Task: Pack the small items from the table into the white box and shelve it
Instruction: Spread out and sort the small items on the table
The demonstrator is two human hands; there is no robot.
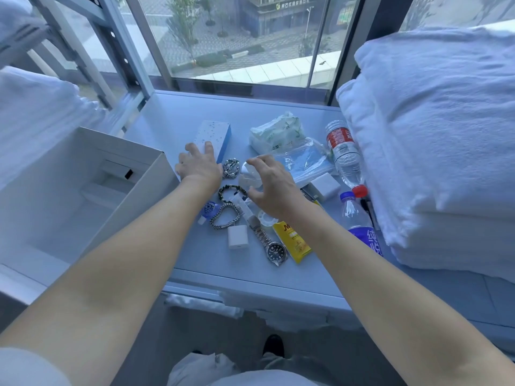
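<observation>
The open white box [156, 174] stands at the table's left end. My left hand [199, 167] lies with spread fingers on the near end of a white-and-blue carton [216, 135]. My right hand [271, 186] hovers with fingers arched over a small clear round case [248, 174], holding nothing. Between and below the hands lie a pearl bracelet [231, 168], a dark bead bracelet [231, 190], a silver chain bracelet [224, 220], a white charger cube [237, 236], a steel wristwatch [274, 249], a yellow sachet [294, 242] and a tape roll [266, 218].
A tissue pack [276, 132], a bag of blue masks [303, 161], a white adapter [324, 185] and two water bottles [344, 154] [359, 224] lie to the right. Stacked white towels [434, 135] fill the right side. More towels [33, 112] sit left, by a metal shelf frame [119, 51].
</observation>
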